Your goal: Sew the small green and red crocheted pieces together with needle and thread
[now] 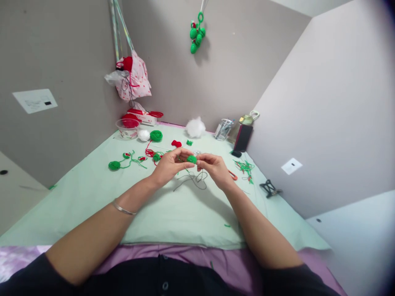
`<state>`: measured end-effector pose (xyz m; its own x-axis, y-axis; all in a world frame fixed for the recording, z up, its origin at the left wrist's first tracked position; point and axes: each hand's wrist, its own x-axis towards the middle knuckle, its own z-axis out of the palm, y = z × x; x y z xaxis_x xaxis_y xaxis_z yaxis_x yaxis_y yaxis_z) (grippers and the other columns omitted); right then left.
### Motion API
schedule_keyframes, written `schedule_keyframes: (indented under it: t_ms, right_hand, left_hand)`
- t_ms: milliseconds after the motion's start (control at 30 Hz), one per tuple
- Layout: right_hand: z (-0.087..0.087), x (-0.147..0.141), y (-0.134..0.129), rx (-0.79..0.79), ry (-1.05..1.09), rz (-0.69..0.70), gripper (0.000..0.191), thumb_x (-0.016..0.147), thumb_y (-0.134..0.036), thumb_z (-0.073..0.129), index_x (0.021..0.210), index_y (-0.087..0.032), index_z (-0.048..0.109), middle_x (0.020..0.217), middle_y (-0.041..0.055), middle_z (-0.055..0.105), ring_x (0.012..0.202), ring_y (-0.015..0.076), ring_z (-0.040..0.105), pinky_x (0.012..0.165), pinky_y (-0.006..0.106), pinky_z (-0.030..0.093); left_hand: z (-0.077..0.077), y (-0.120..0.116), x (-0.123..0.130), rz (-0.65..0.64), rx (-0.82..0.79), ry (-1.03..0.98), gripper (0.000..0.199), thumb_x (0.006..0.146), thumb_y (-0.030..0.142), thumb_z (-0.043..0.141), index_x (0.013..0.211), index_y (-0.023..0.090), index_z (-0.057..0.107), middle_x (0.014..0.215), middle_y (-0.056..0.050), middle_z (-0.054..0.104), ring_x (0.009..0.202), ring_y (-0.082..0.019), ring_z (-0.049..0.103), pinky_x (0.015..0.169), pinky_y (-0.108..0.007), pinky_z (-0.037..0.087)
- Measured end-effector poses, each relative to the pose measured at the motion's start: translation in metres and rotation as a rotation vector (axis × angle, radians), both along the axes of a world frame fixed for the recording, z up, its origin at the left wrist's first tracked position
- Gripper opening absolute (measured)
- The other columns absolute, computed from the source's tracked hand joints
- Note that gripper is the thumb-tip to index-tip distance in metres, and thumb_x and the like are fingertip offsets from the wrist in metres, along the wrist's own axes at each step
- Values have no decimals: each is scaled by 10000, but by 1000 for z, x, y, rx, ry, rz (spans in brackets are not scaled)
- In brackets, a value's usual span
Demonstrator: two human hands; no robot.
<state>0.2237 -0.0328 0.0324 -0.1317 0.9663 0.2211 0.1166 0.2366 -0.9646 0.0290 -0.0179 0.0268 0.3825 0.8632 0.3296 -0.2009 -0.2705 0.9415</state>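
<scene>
A small round green crocheted piece [191, 159] is held up above the table between my two hands. My left hand [173, 164] pinches it from the left, thumb below and fingers above. From the other side, the closed fingertips of my right hand [212, 165] grip its right edge; whether they also hold a needle is too small to tell. Dark thread [197, 181] lies in loose loops on the cloth beneath. Just beyond the hands are a red piece [176, 143] and a small green piece [189, 142].
A green yarn ball [156, 135], plastic tub [127, 129] and white stuffing [195, 127] stand at the back. Green pieces with tails [114, 165] lie left. At right are a pen cup [224, 129], phone [243, 138], yarn scraps [245, 167] and a black stand [269, 188].
</scene>
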Motion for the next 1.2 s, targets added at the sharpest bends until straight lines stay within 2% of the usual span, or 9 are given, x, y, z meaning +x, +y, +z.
schedule_keyframes:
  t_ms: [133, 633, 800, 967, 1067, 1200]
  right_hand:
    - [1, -2, -3, 48, -89, 3, 182, 760, -347, 761, 821, -178, 731, 695, 9, 674, 636, 142, 615, 664, 303, 505]
    - [5, -6, -9, -12, -13, 77, 238, 741, -390, 791, 774, -176, 693, 701, 12, 669, 647, 135, 590, 674, 306, 520]
    - [4, -8, -9, -27, 7, 88, 205, 745, -341, 779, 824, -173, 691, 735, 12, 670, 671, 135, 606, 687, 310, 530]
    - [3, -7, -8, -57, 84, 104, 334, 724, -307, 800, 993, -197, 637, 770, -5, 684, 663, 137, 638, 688, 316, 548]
    - [2, -5, -7, -69, 100, 133, 339, 735, -303, 780, 1016, -192, 627, 759, -11, 686, 647, 131, 638, 688, 313, 554]
    - [-4, 0, -1, -36, -12, 107, 316, 785, -274, 709, 1082, -192, 641, 894, 34, 735, 784, 169, 701, 801, 354, 570]
  left_hand:
    - [-1, -1, 1, 6, 12, -4, 356, 695, 369, 876, 921, 159, 699, 867, -36, 719, 814, -171, 668, 766, -305, 526]
    - [-2, 1, 0, -5, 93, 32, 327, 733, 391, 854, 907, 162, 699, 843, -29, 711, 809, -176, 679, 773, -307, 529]
    - [-1, 2, -1, 17, 144, 74, 287, 759, 381, 831, 903, 169, 705, 820, -23, 694, 799, -171, 657, 775, -308, 511]
    - [-6, 3, -1, 44, 199, 136, 213, 786, 324, 800, 921, 176, 729, 927, -40, 701, 851, -175, 654, 837, -318, 497]
    - [-7, 3, 0, 48, 228, 179, 211, 799, 306, 774, 967, 183, 740, 967, -41, 700, 867, -177, 659, 856, -318, 501]
    - [-12, 10, -3, 126, 248, 286, 268, 835, 337, 703, 1049, 183, 749, 1037, -57, 701, 912, -196, 655, 875, -328, 500]
